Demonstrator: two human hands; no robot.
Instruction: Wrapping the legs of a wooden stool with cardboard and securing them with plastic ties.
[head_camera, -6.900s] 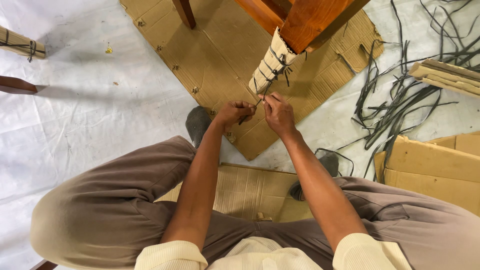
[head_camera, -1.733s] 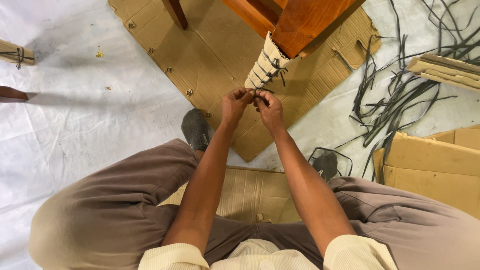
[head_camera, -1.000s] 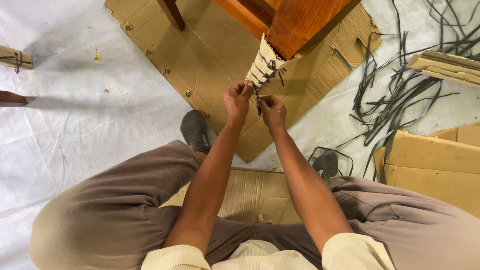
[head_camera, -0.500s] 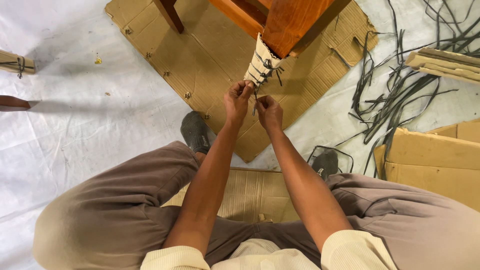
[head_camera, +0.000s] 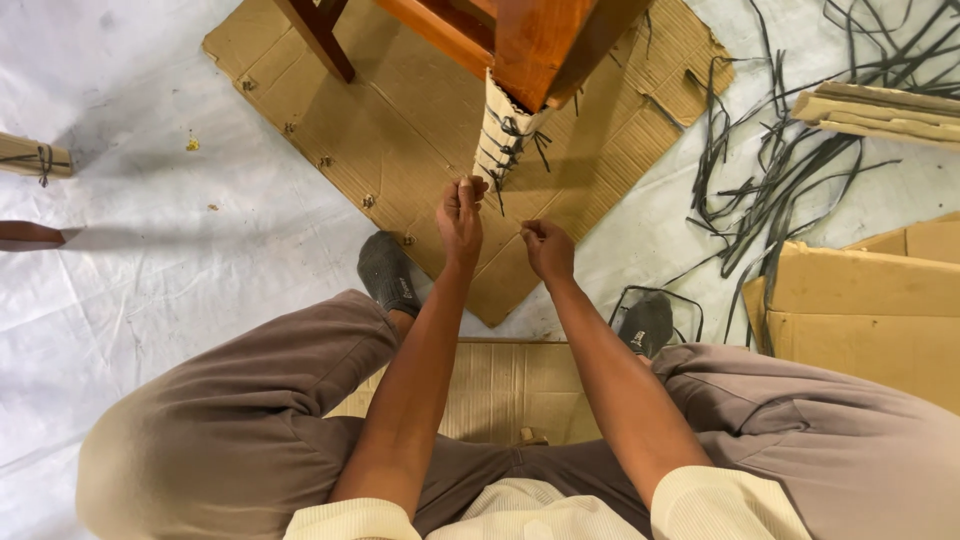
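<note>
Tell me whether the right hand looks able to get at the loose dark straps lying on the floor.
Probably yes: the right hand is closed on nothing visible, and bare floor sheet lies between it and the straps, though it looks a stretch.

Seated on the floor, the person holds the left hand (head_camera: 460, 213) pinched at the foot of the cardboard-wrapped chair leg (head_camera: 500, 135) bound with dark straps, while the right hand (head_camera: 548, 246) is closed just beside it, above a cardboard sheet (head_camera: 400, 110).
</note>
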